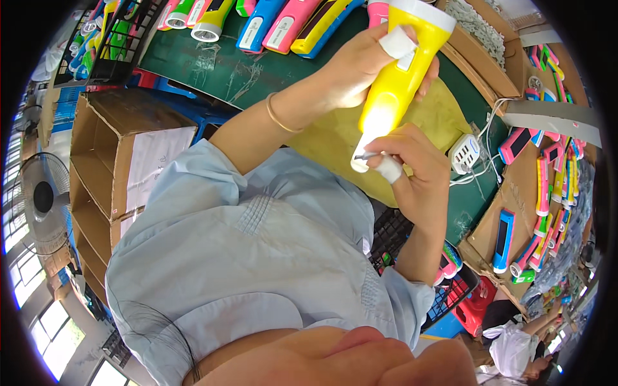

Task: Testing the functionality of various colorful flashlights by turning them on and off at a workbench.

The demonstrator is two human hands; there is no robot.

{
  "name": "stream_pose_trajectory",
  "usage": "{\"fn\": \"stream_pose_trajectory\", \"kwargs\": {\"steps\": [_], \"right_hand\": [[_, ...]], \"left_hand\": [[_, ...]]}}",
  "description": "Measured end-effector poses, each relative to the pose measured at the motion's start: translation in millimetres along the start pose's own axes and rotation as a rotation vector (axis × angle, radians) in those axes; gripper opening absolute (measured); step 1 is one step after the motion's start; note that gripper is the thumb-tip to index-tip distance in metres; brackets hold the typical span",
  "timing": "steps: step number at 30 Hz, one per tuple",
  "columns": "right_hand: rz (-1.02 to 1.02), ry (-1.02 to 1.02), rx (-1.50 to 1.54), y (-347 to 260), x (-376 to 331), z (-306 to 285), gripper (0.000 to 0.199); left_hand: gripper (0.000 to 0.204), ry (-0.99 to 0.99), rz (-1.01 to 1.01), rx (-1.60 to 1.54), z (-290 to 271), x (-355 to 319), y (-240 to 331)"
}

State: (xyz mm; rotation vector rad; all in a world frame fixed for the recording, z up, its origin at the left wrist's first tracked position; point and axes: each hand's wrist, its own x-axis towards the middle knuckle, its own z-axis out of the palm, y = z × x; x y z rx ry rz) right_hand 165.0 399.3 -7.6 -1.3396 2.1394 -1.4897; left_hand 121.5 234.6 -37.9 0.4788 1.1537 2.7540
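Note:
A yellow flashlight (400,80) with a white head slants across the bench, head end up and away from me. My left hand (360,67) is wrapped round its upper body, a white wrap on the thumb. Near the flashlight's lower end the yellow body glows brightly, and a narrow white tip sticks out below. At that tip my right hand (417,161) is closed in a pinch, its thumb also wrapped in white. A small dark, thin piece shows between those fingertips, too small to name. Beneath both hands lies a yellow cloth (325,145) on the green bench top (209,67).
Several coloured flashlights (283,29) lie along the bench's far side. A white multi-port USB charger (465,154) with cables sits to the right. Cardboard boxes (489,58) with small parts and flashlights line the right; a cardboard shelf (96,148) and a fan (44,199) stand left.

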Motion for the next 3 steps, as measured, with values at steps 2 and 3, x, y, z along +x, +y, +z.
{"fn": "stream_pose_trajectory", "kwargs": {"steps": [2, 3], "right_hand": [[0.081, 0.161, -0.195, -10.4, -1.8, 9.1, 0.035], [0.076, 0.168, -0.193, -9.7, -1.7, 8.2, 0.035]], "left_hand": [[0.048, -0.093, 0.001, -0.272, -1.7, 3.5, 3.1], [0.048, -0.097, -0.002, -0.264, -0.9, 5.4, 3.8]]}}
